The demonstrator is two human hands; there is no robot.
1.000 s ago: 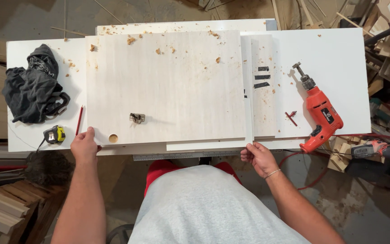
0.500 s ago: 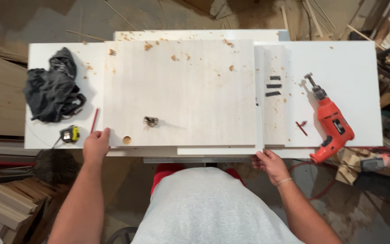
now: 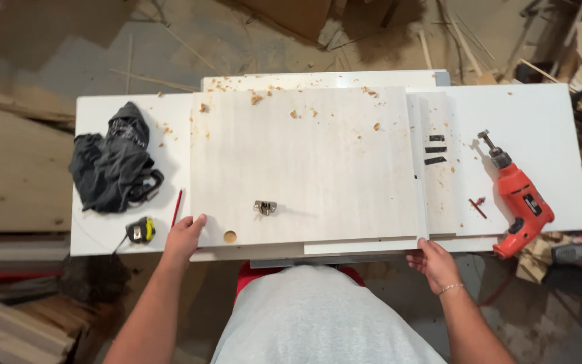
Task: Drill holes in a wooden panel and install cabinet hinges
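Note:
A large pale wooden panel (image 3: 304,162) lies flat on a white worktable (image 3: 540,114), stacked over other boards. My left hand (image 3: 184,237) grips its near left corner, thumb on top, beside a round hole (image 3: 230,236) and a small metal hinge (image 3: 265,207). My right hand (image 3: 434,263) holds the near right edge of the stacked boards, fingers curled under the rim. Wood chips are scattered over the far part of the panel.
An orange power drill (image 3: 520,199) lies at the right, with a red pencil-like piece (image 3: 477,205) and dark strips (image 3: 436,149) nearby. At the left are a black cloth bundle (image 3: 112,162), a yellow tape measure (image 3: 141,230) and a red pencil (image 3: 177,205). Scrap wood covers the floor.
The view has shifted so the table sits lower and more to the right in frame. Both hands stay on the near edge of the boards, the right one slightly lower.

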